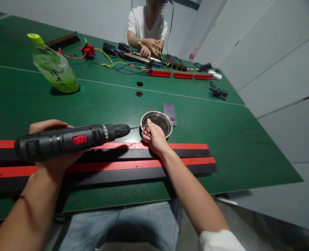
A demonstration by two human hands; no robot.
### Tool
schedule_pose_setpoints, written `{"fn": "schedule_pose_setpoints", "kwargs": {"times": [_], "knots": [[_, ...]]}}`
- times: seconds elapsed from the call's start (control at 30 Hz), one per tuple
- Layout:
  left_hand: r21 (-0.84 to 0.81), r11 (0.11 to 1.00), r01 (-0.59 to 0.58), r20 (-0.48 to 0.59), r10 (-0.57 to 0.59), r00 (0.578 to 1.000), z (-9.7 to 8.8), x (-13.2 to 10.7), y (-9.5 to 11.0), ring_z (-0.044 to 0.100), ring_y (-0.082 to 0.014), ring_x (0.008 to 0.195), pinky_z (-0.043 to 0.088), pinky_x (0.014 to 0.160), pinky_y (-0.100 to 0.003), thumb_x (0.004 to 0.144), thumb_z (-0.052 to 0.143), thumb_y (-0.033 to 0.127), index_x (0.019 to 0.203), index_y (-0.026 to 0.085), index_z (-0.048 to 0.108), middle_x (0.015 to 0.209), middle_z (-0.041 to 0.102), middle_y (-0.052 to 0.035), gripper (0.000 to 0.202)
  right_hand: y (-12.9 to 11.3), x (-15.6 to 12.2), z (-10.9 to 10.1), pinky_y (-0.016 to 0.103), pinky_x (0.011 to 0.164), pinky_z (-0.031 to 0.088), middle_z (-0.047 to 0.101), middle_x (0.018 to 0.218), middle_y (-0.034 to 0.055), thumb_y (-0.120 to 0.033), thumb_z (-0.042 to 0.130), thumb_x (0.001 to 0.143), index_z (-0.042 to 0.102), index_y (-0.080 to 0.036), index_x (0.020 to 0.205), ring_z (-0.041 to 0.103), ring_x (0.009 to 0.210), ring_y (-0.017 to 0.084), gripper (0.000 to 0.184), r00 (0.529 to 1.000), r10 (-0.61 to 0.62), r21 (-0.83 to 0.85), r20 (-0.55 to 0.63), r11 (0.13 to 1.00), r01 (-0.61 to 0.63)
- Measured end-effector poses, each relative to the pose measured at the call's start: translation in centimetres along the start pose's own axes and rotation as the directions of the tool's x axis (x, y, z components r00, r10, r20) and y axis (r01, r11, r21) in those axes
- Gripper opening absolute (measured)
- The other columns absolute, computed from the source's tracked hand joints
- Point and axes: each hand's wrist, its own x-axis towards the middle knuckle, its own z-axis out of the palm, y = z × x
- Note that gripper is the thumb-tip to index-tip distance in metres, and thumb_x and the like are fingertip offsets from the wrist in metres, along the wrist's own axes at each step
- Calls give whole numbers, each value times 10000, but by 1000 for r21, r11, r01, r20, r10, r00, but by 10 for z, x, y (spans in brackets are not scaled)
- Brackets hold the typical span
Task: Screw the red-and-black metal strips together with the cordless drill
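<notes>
My left hand (53, 158) is wrapped round a black cordless drill (65, 141) with a red switch, held level with its chuck to the right. A thin bit sticks out of the chuck and reaches my right hand (154, 136). The fingers of that hand are pinched at the bit's tip; whatever small piece they hold is hidden. Just behind them stands a round metal bowl (169, 134) with many small dark screws (158, 122) in it. Below both hands lie two long red and black strips (191, 161), side by side, with small holes along their red faces.
A green-capped bottle (56, 66) stands at the left. Beyond the bowl lies a small purple-grey packet (170, 113). Across the green table (235, 139), a person in a white shirt (147, 26) handles wired parts. Red strips (180, 75) and black pieces (218, 93) lie farther right.
</notes>
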Motion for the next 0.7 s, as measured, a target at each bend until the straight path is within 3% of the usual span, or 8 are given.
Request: {"fn": "schedule_pose_setpoints", "kwargs": {"times": [0.2, 0.47, 0.7], "knots": [[6, 1000, -20, -10, 20, 1000, 1, -1, -4, 667, -213, 696, 564, 722, -399, 478, 879, 337, 936, 207, 649, 821, 629, 5, 529, 0, 0, 0, 214, 424, 154, 285, 548, -117, -747, 729, 880, 343, -260, 714, 220, 442, 65, 642, 1000, 3, 27, -4, 1000, -3], [17, 998, 63, -15, -62, 998, 2, -2, -1, 677, -221, 743, 587, 788, -436, 459, 876, 382, 943, 227, 623, 849, 624, 8, 567, 3, 3, 0, 223, 433, 135, 269, 569, -120, -719, 745, 880, 333, -268, 750, 228, 454, 70, 624, 1000, -3, 7, -29, 1000, 3], [33, 994, 108, 62, -110, 992, -2, 4, 4, 630, -201, 665, 573, 742, -423, 470, 847, 379, 799, 221, 623, 779, 621, 4, 429, 7, 3, -2, 229, 439, 139, 280, 596, -120, -722, 766, 858, 365, -268, 767, 234, 461, 67, 612, 997, -70, -27, -20, 997, 69]]}}
